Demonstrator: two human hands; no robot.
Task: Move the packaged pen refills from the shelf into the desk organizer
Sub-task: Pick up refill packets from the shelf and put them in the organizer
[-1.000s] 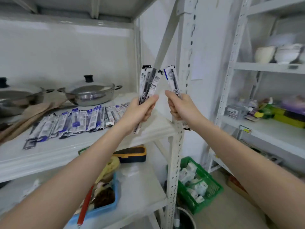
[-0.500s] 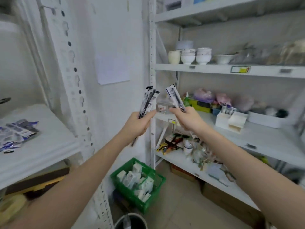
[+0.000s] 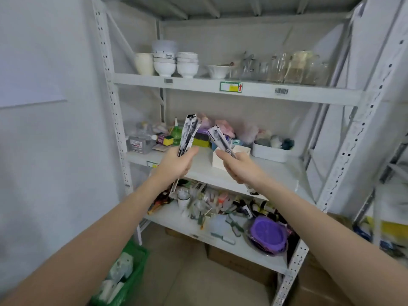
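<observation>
Left hand clenched round a fanned bundle of refill packs, tips up. Right hand grips a single pack, tilted left. Both held apart, in front of the middle shelf. White desk organizer sits on that shelf, partly hidden behind the right hand. Risk: loose fan in the left hand could slip a pack onto the cluttered lower shelf; long packs may snag the organizer's rim.

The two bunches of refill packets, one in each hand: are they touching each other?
Apart. The head view shows shelf clutter through a clear gap between the left hand's packets and the right hand's packet; the left hand and right hand don't meet either.
</observation>
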